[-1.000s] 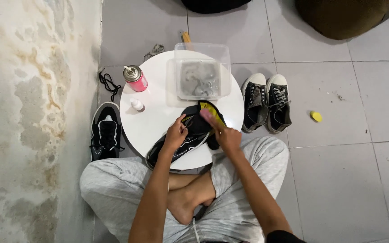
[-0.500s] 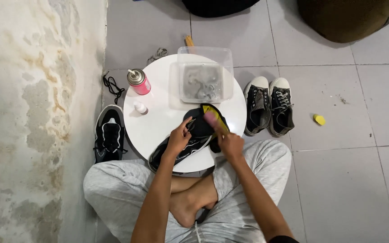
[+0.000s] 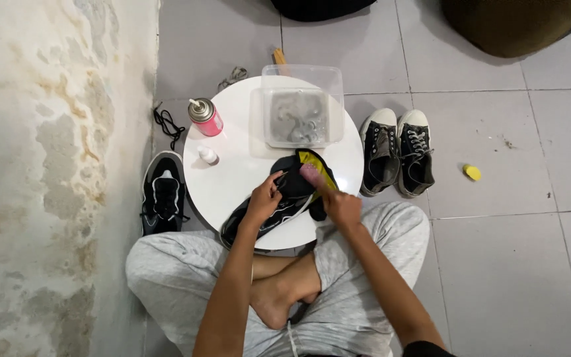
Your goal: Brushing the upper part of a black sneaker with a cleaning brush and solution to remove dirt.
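My left hand (image 3: 264,201) grips the black shoe (image 3: 279,205), lying heel-near, toe away-right; right fingers (image 3: 312,175) pinch a cloth (image 3: 315,165) at its far end.

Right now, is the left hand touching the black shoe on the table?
Touching. The head view shows the left hand gripping the side of the black shoe, fingers overlapping its upper with no gap, while the shoe lies on the white table.

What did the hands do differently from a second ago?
Hardly anything. The left hand still steadies the black shoe on the round white table; the right hand keeps working at it with the same grip. Spray can, tub and floor shoes stayed put.
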